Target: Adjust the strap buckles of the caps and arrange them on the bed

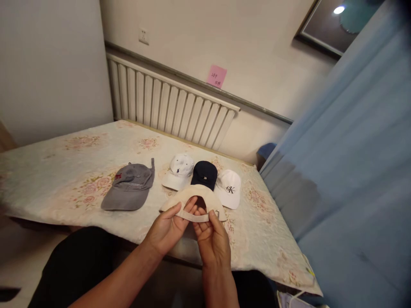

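Note:
Both hands hold a cream baseball cap point(183, 196) at its back, with the opening and strap turned toward me. My left hand point(168, 226) pinches the strap's left end between thumb and fingers. At the right end, near a small metal buckle, my right hand point(212, 239) grips the strap the same way. Just beyond it lie a white cap point(182, 166) with a small dark emblem, a navy cap point(204, 171), and a white cap with CK lettering point(231, 182). Off to the left, a grey cap point(130, 188) rests with its strap end sticking up.
The caps lie on a bed with a floral cover point(80, 167). A white radiator point(170, 102) runs along the wall behind it, under a pink note point(217, 76). A blue curtain point(337, 171) hangs at the right.

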Demonstrator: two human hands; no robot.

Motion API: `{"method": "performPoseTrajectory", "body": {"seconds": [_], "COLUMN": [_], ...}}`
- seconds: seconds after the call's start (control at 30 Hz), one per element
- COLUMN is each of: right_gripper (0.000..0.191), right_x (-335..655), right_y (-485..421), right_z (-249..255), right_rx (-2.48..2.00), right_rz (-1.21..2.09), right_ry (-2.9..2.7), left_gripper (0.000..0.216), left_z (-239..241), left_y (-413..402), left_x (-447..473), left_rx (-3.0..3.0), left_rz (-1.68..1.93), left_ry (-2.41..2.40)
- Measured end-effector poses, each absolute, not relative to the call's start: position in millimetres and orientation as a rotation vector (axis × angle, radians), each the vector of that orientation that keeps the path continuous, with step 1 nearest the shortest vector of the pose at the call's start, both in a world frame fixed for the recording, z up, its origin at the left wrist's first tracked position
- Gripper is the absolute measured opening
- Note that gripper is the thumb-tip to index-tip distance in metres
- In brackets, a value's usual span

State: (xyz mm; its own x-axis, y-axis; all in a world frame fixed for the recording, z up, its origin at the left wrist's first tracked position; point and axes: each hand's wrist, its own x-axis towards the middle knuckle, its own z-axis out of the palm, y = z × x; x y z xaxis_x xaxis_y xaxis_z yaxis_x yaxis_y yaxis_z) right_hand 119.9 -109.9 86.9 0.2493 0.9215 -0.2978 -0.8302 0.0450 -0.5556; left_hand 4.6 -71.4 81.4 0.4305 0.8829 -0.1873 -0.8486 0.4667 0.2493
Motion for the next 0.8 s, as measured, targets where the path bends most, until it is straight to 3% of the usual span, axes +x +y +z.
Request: {"method": "performPoseTrajectory", "body": {"seconds": [0.6, 0.8], "right_gripper": [0.023, 0.016], "right_x": [119, 123], "right_y": [-107, -108], "right_z": [82, 80], "right_rx": [-0.742, -0.734], "right_rz": [1.362, 1.358], "right_ry": [-0.174, -0.180], "left_gripper": [0.055, 0.054], "left_z": [83, 81], "left_y": [-70, -66], "left_x": [7, 14], "left_rx": [0.071, 0.101], "left_rz": [1.125, 1.088], "left_ry": [0.269, 0.275]}}
